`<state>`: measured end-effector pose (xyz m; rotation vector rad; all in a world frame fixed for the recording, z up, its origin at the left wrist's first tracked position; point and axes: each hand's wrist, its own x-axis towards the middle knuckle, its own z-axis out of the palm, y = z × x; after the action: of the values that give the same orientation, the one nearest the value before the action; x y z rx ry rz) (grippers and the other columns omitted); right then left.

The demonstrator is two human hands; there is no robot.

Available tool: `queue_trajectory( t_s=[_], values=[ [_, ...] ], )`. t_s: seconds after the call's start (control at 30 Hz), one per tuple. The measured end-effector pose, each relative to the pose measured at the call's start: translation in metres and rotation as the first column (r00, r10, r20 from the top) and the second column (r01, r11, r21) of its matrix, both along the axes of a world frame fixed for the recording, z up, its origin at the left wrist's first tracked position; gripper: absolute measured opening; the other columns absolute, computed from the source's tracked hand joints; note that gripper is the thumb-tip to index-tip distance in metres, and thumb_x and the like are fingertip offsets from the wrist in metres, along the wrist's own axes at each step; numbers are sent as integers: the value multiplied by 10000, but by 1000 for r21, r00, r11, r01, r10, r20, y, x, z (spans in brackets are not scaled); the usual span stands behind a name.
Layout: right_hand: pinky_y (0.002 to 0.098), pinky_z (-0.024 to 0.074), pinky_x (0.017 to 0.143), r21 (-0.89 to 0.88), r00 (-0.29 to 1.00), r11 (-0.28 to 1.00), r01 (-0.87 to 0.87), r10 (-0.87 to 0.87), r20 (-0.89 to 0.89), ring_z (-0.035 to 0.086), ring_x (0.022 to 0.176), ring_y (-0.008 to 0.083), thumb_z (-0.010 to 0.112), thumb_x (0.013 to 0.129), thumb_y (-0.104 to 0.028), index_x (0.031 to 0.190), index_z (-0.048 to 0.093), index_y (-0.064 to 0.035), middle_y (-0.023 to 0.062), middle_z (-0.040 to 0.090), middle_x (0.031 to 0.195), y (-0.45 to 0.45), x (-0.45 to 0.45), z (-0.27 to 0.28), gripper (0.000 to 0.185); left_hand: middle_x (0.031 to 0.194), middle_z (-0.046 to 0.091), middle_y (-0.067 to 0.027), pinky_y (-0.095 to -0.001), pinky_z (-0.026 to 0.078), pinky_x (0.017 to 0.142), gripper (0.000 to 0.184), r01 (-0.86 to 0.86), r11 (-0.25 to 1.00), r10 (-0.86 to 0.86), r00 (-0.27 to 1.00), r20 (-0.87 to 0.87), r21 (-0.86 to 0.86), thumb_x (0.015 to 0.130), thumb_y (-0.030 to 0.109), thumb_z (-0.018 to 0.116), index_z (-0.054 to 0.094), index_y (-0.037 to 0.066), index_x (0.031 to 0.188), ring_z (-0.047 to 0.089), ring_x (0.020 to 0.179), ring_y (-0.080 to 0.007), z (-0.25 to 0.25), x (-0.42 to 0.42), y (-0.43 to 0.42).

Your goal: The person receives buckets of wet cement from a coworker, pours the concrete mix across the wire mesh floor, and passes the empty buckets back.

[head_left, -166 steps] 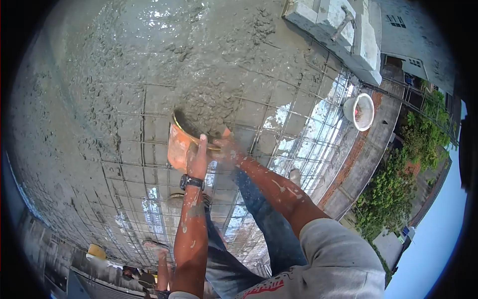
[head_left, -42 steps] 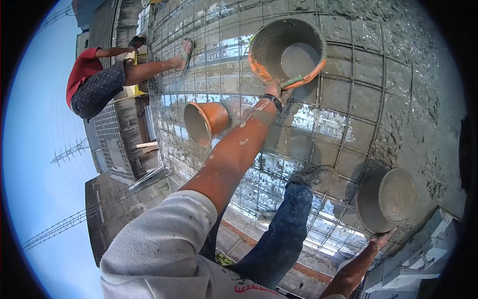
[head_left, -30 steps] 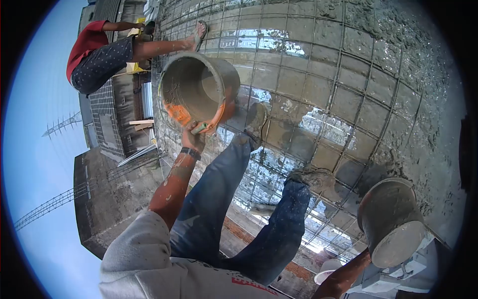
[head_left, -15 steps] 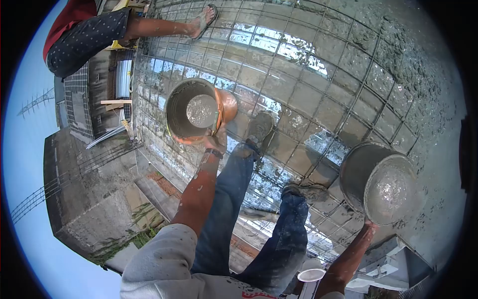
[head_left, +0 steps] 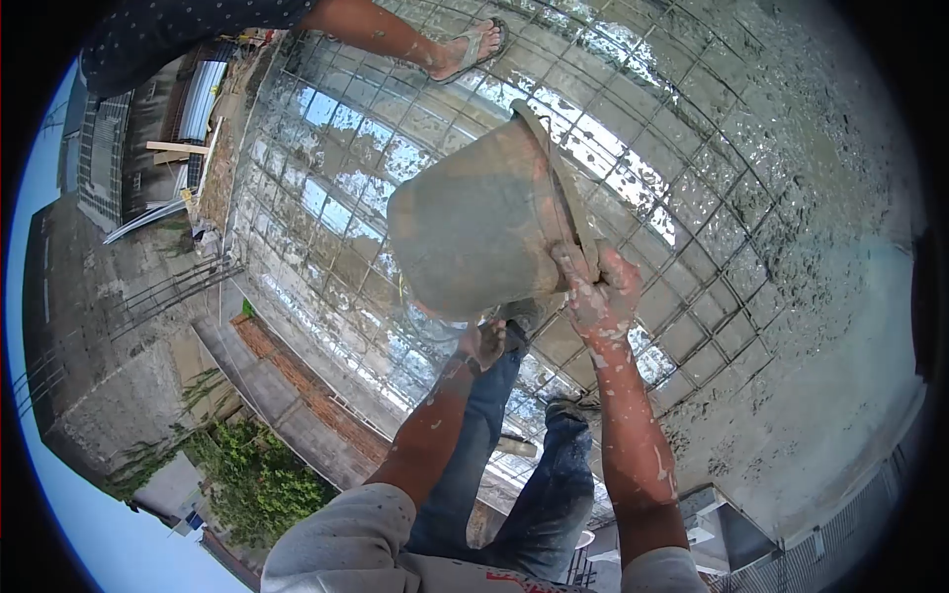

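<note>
A grey, cement-smeared bucket (head_left: 474,217) is held up in front of me, tipped on its side. Its mouth faces right, away from my view, so what is inside is hidden. My right hand (head_left: 605,292) is closed around its rim at the lower right. My left hand (head_left: 484,343) is just under the bucket's lower side, fingers curled in; what they hold is hidden. A bit of orange shows at the bucket's bottom edge, and I cannot make out what it belongs to.
Rebar mesh (head_left: 712,336) lies over wet, puddled ground around my shoes (head_left: 568,410). Thick wet concrete (head_left: 820,198) spreads at the right. Another person's sandalled foot (head_left: 470,49) stands on the mesh at the top. A low wall edge (head_left: 287,395) runs at the left.
The grey bucket, full of wet concrete at the right, has been swung left and tipped, my right hand on its rim. The orange-rimmed bucket by my left hand is mostly out of sight.
</note>
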<state>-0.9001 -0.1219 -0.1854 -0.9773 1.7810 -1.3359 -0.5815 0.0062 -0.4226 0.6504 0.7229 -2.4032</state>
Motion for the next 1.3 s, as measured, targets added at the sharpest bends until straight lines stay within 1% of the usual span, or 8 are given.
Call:
queue_trajectory(
  t_s=[0.07,0.17,0.33,0.43,0.53,0.67,0.83,1.3],
  values=[
    [327,466,540,-54,889,932,-359,324,-324,574,570,249,734,751,-319,839,603,-86,27,594,707,-45,40,23,282,1232,559,-171,-423,467,929,838,-192,971,158,963,-219,-145,856,685,385,430,-20,1309,558,1105,-295,19,12,9],
    [361,491,701,221,623,737,-638,664,-414,639,851,230,622,733,-179,888,641,-115,58,634,852,-55,119,26,170,1418,392,-185,-504,356,1045,1047,-202,978,82,621,779,59,779,801,370,301,-41,1398,427,1278,-311,123,-5,-35],
    [472,447,932,655,326,344,-673,933,-155,599,1039,237,595,794,-274,1006,658,-113,81,623,1058,26,237,-93,273,1496,256,-173,-529,225,1107,1052,-250,960,-21,386,922,127,763,826,357,196,68,1474,285,1362,-363,157,67,-61],
    [489,348,1053,499,307,526,-689,835,-456,539,1154,223,609,813,-335,1087,642,-130,87,597,1163,52,237,-97,344,1486,273,-179,-557,181,1099,1004,-34,992,-103,296,950,118,784,799,377,186,106,1484,291,1357,-368,162,82,-89],
    [466,259,1115,119,592,637,-762,759,-272,548,1112,246,613,812,-340,1073,647,-137,98,587,1142,41,199,-95,332,1465,309,-208,-505,215,1087,915,343,897,-266,-83,960,279,849,653,503,179,80,1485,309,1351,-347,159,78,-105],
    [512,382,977,551,892,767,-328,443,-86,548,1072,342,608,848,-411,1108,610,-88,159,578,1095,-2,80,-119,415,1439,294,-276,-441,276,1085,889,677,603,198,-639,743,422,851,464,628,198,-32,1451,314,1337,-377,147,52,-121],
    [421,478,877,565,970,791,234,-150,-191,608,1000,336,668,835,-325,1132,585,-7,196,623,1057,-36,-65,-200,443,1439,298,-265,-450,303,1070,814,868,411,425,-452,784,278,855,400,645,264,-43,1422,334,1321,-373,170,-34,-172],
    [439,462,921,417,907,891,179,15,-422,568,1091,383,700,796,-423,1267,470,21,262,553,1199,-216,-171,-89,687,1175,603,-41,-290,474,873,455,849,491,-10,229,973,-194,933,329,578,516,45,1284,572,1076,-147,96,-168,-197]
  ],
)
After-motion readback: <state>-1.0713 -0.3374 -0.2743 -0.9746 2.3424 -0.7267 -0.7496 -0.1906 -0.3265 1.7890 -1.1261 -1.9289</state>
